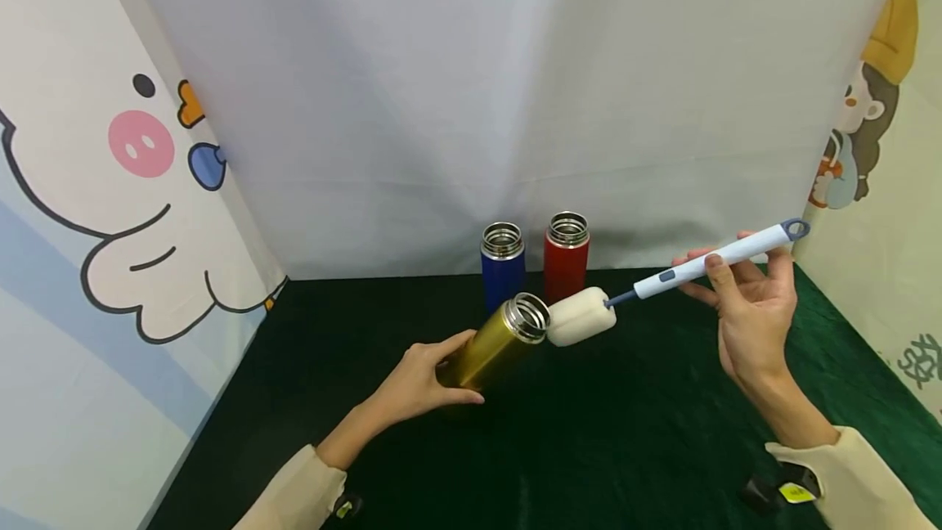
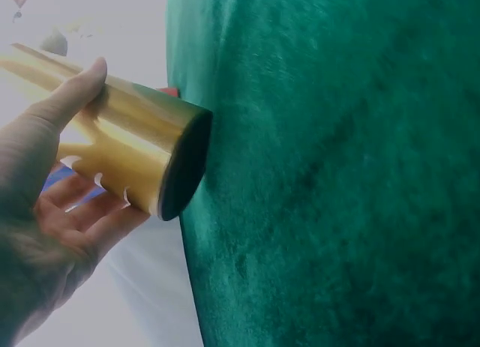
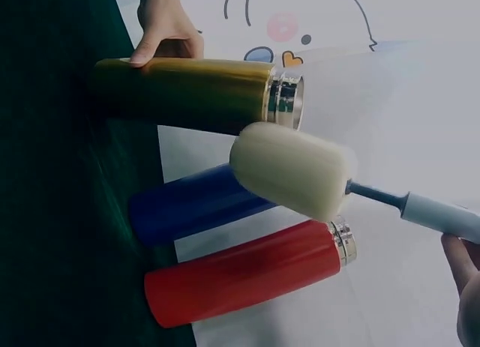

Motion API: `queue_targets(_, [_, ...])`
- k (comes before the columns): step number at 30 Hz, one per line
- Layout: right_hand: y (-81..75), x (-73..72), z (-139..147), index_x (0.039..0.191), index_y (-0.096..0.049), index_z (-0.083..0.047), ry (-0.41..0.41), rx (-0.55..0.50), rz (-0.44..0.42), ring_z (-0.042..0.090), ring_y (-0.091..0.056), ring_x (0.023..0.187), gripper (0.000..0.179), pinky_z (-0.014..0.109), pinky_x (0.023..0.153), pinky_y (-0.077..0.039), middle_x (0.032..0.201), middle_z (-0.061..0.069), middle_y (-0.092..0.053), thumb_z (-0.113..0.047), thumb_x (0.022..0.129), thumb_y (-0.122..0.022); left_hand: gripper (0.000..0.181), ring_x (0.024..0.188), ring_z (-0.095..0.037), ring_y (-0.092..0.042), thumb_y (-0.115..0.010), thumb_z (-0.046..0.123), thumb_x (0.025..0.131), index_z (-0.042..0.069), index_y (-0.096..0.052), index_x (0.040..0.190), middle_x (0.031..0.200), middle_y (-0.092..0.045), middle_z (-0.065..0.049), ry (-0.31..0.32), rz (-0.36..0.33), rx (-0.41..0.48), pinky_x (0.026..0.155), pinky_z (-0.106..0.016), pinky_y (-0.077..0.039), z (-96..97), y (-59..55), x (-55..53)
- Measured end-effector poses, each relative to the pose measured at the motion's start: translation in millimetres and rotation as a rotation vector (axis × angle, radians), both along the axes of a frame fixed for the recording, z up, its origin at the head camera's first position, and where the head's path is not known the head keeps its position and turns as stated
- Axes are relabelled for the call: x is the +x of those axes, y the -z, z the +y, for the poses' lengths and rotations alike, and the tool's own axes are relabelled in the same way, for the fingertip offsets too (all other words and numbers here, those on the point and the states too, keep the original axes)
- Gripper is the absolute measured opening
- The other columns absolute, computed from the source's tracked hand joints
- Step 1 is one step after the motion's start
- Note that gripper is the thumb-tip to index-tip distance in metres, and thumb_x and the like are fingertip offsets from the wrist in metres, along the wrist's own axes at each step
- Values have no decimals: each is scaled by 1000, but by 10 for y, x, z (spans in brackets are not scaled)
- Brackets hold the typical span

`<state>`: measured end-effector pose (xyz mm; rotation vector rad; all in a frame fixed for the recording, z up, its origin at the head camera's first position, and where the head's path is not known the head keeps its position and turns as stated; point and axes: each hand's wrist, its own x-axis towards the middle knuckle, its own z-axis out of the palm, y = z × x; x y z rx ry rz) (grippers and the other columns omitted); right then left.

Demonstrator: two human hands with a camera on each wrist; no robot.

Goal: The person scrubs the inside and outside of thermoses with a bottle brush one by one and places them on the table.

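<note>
My left hand (image 1: pixel 425 379) grips a gold thermos bottle (image 1: pixel 489 350) near its base, fingers and thumb wrapped round it. The bottle has no lid and leans to the right, its bare steel mouth up; in the left wrist view its dark bottom (image 2: pixel 186 167) shows. With my right hand (image 1: pixel 761 313) I hold a bottle brush by its pale blue handle (image 1: pixel 710 264), thumb pressed along it. The brush slants down to the left, and its white sponge head (image 1: pixel 581 317) is right beside the gold bottle's mouth, outside it.
Behind the gold bottle stand a blue bottle (image 1: pixel 504 264) and a red bottle (image 1: pixel 567 260), both upright with open steel mouths. A dark green cloth (image 1: pixel 589 448) covers the table. White fabric (image 1: pixel 412 121) hangs at the back, with cartoon-printed panels at both sides.
</note>
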<state>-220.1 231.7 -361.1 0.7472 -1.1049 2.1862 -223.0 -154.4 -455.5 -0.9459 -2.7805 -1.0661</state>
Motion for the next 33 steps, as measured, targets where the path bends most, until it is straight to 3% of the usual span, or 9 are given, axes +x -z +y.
queue_targets(6, [24,21,-15,125,-46,4,-26,-3,-16,31,-78,90,31,40,75,-64,99,23,-75,20,98,-46,83,110,-18,-70,-88,36,80,12,-50,149,129,-69,-7,-13,-59,79,94,-34,-60,7,-16,83])
queue_targets(10, [39,37,-33,122,-46,2,-38,-32,-71,31,-78,90,27,40,75,-64,99,22,-75,16,99,-47,79,113,-22,-71,-87,34,82,15,-50,149,131,-69,-8,-3,-142,169,92,-32,-61,-16,-9,169])
queue_targets(13, [61,48,-55,120,-46,0,-59,-37,-131,30,-78,91,22,40,76,-64,99,20,-75,11,101,-48,76,117,-29,-69,-83,29,87,14,-47,151,135,-66,-12,16,-257,259,91,-34,-62,-45,-5,226])
queue_targets(17, [116,46,-104,119,-46,-2,-152,13,-199,29,-78,97,17,40,80,-64,102,17,-75,7,104,-45,70,126,-33,-63,-73,24,95,12,-39,156,143,-58,-19,53,-458,393,101,-40,-58,-79,16,271])
queue_targets(23, [229,17,-228,117,-46,-6,-281,74,-336,25,-76,106,11,40,88,-62,109,10,-77,-2,107,-45,65,131,-25,-58,-57,21,105,12,-24,160,152,-45,-20,48,-775,618,110,-45,-50,-101,67,308])
queue_targets(27, [295,-33,-300,116,-44,-6,-384,16,-420,24,-74,110,10,40,91,-61,111,10,-78,-4,107,-46,65,133,-22,-54,-51,20,107,16,-16,161,155,-39,-17,54,-886,717,114,-48,-47,-83,107,319])
queue_targets(33, [352,-102,-422,116,-44,-11,-449,-66,-562,21,-74,112,12,39,94,-60,110,8,-75,-6,106,-48,74,140,-28,-47,-50,19,107,31,-1,161,160,-27,-18,58,-956,786,118,-58,-39,-42,163,323])
